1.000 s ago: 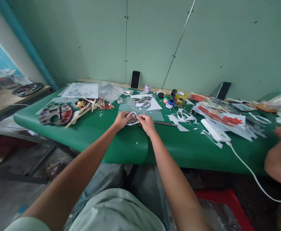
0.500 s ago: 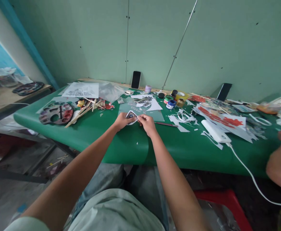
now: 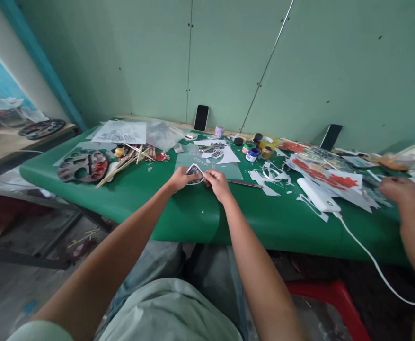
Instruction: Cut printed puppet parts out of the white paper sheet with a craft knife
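Note:
Both of my hands meet over the green table and pinch a small printed paper cutout with a white border. My left hand grips its left edge with fingers curled. My right hand pinches its right edge. The cutout is raised a little and tilted off the table. Just beyond it lie a clear sheet and more printed cutouts. A thin red-handled tool lies right of my right hand.
A paint palette and wooden sticks lie at the left. Small paint jars, two leaning phones, paper scraps, a white power bank with a cable, and red-printed sheets crowd the right. Another person's hand reaches in at the far right.
The cutout has been lifted and turned a little between my fingers. The other person's hand at the right has come forward over the table's right end.

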`<state>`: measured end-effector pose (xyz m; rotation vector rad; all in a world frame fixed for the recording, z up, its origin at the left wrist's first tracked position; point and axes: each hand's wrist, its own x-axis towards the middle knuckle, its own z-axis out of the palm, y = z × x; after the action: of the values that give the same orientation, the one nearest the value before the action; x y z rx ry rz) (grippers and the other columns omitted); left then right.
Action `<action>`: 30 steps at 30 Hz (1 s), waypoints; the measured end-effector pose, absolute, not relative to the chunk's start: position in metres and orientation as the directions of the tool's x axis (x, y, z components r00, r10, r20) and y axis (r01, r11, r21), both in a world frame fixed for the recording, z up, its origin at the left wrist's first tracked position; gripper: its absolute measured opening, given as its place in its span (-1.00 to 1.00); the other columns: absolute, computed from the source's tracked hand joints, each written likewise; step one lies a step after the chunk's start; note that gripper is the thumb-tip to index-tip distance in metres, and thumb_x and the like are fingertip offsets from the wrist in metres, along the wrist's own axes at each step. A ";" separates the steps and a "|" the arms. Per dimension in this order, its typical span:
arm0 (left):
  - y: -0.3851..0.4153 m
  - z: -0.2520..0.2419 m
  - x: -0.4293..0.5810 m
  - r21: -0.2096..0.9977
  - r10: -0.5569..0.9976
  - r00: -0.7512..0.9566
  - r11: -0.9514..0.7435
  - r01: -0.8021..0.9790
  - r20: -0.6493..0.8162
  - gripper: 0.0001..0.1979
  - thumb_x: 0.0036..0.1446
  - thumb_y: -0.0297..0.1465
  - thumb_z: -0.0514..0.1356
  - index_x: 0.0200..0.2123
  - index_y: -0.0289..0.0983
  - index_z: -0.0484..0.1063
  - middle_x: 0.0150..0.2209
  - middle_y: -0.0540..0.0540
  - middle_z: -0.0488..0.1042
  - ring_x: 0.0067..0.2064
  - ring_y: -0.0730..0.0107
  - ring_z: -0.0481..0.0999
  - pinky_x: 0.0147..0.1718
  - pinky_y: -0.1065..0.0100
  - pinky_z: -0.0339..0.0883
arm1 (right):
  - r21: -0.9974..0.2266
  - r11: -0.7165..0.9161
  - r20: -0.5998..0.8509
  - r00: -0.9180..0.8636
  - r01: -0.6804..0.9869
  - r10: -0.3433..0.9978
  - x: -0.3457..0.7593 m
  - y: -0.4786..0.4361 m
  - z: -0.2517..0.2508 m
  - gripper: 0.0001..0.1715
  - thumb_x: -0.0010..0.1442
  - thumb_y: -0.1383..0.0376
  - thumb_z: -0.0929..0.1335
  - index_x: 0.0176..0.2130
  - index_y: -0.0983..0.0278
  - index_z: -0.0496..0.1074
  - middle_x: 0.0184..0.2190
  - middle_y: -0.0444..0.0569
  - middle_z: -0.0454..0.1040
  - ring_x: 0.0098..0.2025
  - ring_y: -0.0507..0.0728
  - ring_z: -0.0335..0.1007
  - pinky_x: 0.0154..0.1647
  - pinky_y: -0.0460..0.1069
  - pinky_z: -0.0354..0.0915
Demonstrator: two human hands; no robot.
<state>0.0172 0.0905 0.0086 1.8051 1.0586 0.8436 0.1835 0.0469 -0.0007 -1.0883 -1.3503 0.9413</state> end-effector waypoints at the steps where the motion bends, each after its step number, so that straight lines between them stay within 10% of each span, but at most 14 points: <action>1: 0.090 0.009 0.017 0.904 0.905 0.409 -0.270 0.331 0.120 -0.70 0.23 -0.21 0.19 -0.37 -0.36 0.43 -0.45 0.04 0.45 -0.45 0.52 0.44 -0.42 0.40 0.39 | -0.961 0.262 0.266 0.036 0.085 0.963 0.184 0.047 -0.001 -0.58 -0.03 -0.07 0.36 -0.50 0.23 0.37 -0.61 -0.18 0.29 -0.51 0.02 0.15 -0.47 -0.07 0.13; 30: 0.093 0.008 0.014 0.877 0.847 0.516 -0.341 0.338 0.130 -0.71 0.21 -0.23 0.21 -0.38 -0.36 0.41 -0.46 0.05 0.40 -0.47 0.54 0.40 -0.47 0.43 0.35 | -0.905 0.254 0.196 -0.196 0.341 0.961 0.189 0.057 -0.008 -0.64 0.31 0.06 0.25 -0.28 0.29 0.38 -0.45 -0.17 0.37 -0.44 0.00 0.29 -0.36 -0.04 0.28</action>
<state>0.0138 0.0931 0.0078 1.9068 0.9738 0.7542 0.1894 0.0571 -0.0076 -1.2116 -1.7001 0.9447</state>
